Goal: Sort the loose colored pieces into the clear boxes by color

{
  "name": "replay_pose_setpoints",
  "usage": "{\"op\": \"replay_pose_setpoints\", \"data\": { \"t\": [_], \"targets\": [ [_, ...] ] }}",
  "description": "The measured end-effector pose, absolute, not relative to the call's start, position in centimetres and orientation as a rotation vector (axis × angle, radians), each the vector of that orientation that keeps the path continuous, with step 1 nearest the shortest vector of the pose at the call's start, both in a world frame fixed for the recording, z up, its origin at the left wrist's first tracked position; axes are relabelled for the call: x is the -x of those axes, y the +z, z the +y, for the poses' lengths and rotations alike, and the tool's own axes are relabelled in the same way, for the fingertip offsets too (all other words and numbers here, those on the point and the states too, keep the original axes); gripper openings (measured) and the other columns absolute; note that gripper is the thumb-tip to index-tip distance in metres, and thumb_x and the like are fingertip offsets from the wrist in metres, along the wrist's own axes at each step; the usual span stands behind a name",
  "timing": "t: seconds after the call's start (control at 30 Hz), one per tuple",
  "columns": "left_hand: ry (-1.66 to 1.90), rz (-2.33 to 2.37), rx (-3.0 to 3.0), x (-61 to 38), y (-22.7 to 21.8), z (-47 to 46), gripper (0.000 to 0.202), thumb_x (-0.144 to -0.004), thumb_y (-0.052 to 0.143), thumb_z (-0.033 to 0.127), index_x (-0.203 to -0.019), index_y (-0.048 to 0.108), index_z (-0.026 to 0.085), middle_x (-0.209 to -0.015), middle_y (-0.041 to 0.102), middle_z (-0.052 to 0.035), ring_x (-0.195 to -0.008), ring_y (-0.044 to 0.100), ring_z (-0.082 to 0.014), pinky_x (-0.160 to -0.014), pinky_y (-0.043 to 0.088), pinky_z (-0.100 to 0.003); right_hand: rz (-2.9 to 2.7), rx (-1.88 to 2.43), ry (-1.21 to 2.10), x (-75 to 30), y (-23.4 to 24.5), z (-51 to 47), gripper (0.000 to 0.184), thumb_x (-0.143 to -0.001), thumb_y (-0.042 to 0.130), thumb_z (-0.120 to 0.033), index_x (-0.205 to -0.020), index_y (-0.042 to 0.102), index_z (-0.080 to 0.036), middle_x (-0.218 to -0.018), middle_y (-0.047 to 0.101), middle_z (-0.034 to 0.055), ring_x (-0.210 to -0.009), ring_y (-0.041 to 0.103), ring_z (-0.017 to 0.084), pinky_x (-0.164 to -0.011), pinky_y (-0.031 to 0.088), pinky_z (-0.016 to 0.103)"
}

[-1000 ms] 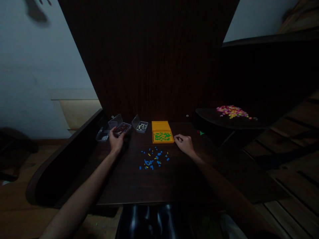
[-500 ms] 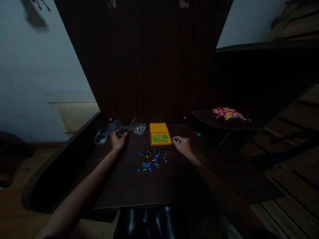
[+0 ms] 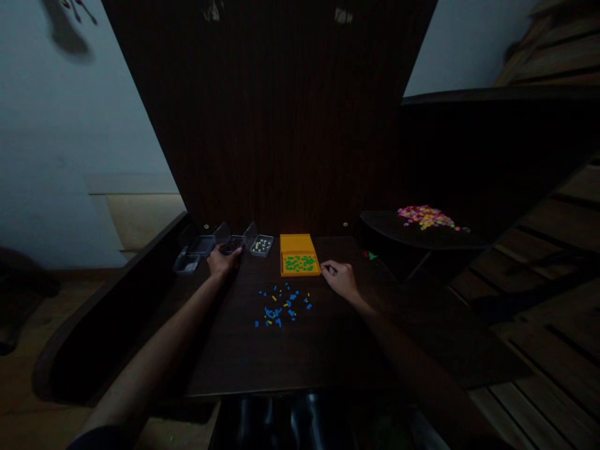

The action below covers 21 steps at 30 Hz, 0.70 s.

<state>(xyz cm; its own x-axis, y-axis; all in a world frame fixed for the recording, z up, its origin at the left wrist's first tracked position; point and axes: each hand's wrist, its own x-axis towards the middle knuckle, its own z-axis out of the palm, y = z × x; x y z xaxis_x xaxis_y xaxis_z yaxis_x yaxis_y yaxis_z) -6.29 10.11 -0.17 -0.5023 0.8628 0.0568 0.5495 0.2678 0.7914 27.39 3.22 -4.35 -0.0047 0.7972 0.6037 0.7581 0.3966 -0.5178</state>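
My left hand point(image 3: 222, 260) grips the near side of a small clear plastic box point(image 3: 237, 241), its thumb on the right and fingers on the left. The box's hinged lid is raised; dark reddish pieces lie inside. Right beside it stands another clear box point(image 3: 261, 249) with small pale pieces. My right hand point(image 3: 339, 277) rests on the table with curled fingers, close to the right edge of an orange-yellow box point(image 3: 300, 273). What its fingers hold, if anything, is hidden. Green pieces point(image 3: 300, 263) lie in the yellow box. Loose blue and yellow pieces point(image 3: 281, 309) are scattered in front.
Farther left are an open clear box point(image 3: 187, 265) with whitish contents and another clear container point(image 3: 202, 245). A small red and green item point(image 3: 372, 255) lies at the right, below a corner shelf point(image 3: 384, 224) bearing a colourful bead-like pile point(image 3: 426, 217). A tall dark panel point(image 3: 281, 125) closes the back.
The view has shifted slightly. The box under my left hand sits a little differently, its lid more upright. My right hand stays beside the yellow box.
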Motion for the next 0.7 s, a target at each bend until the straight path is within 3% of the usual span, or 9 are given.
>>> {"op": "replay_pose_setpoints", "data": {
  "t": [0.1,0.23,0.3,0.5,0.6,0.7],
  "targets": [
    [1.051,2.166,-1.326,6.1,0.3,9.6,0.064,-0.07,0.075,0.042,-0.126,0.059,0.014,-0.115,0.069,-0.0151,-0.11,0.064,-0.0282,-0.094,0.05,-0.037,-1.762,1.358,0.057,-27.4,-4.3,3.2,0.026,-0.079,0.052,-0.028,-0.071,0.072,-0.015,-0.046,0.048,-0.0024,-0.043,0.043,0.01,-0.051,0.033,0.021],
    [1.0,2.117,-1.318,6.1,0.8,8.7,0.067,-0.07,0.074,0.045,-0.129,0.058,0.016,-0.104,0.073,-0.0122,-0.086,0.072,-0.0264,-0.084,0.055,-0.037,-1.767,1.356,0.087,-27.5,-4.2,3.2,0.025,-0.079,0.052,-0.029,-0.072,0.072,-0.015,-0.045,0.046,-0.0033,-0.043,0.041,0.009,-0.051,0.033,0.022],
    [0.982,2.094,-1.348,6.3,0.6,8.5,0.064,-0.072,0.072,0.047,-0.127,0.059,0.017,-0.104,0.073,-0.012,-0.081,0.072,-0.0256,-0.085,0.055,-0.038,-1.763,1.362,0.098,-27.6,-4.1,3.2,0.025,-0.079,0.052,-0.029,-0.072,0.072,-0.015,-0.044,0.045,-0.0037,-0.042,0.04,0.009,-0.05,0.032,0.022],
    [1.079,2.097,-1.529,6.8,-1.1,7.0,0.051,-0.073,0.071,0.045,-0.114,0.068,0.016,-0.132,0.058,-0.0167,-0.114,0.06,-0.0329,-0.1,0.045,-0.046,-1.748,1.373,0.102,-27.7,-4.1,3.3,0.024,-0.078,0.053,-0.028,-0.071,0.071,-0.015,-0.044,0.046,-0.0036,-0.042,0.04,0.01,-0.05,0.032,0.022],
    [1.228,2.063,-1.681,7.3,-1.3,5.7,0.043,-0.08,0.061,0.046,-0.107,0.069,0.014,-0.125,0.062,-0.0155,-0.118,0.057,-0.0304,-0.103,0.043,-0.044,-1.749,1.36,0.101,-27.7,-4.1,3.4,0.024,-0.078,0.052,-0.028,-0.07,0.071,-0.016,-0.044,0.047,-0.0034,-0.042,0.039,0.01,-0.051,0.032,0.022],
    [1.32,2.123,-1.706,8.5,-0.9,4.7,0.044,-0.084,0.052,0.05,-0.102,0.068,0.013,-0.112,0.064,-0.0155,-0.107,0.06,-0.0303,-0.097,0.047,-0.046,-1.744,1.345,0.108,-27.6,-4.2,3.5,0.026,-0.077,0.051,-0.029,-0.069,0.071,-0.015,-0.044,0.047,-0.0031,-0.041,0.039,0.009,-0.05,0.032,0.022]
  ]
}}
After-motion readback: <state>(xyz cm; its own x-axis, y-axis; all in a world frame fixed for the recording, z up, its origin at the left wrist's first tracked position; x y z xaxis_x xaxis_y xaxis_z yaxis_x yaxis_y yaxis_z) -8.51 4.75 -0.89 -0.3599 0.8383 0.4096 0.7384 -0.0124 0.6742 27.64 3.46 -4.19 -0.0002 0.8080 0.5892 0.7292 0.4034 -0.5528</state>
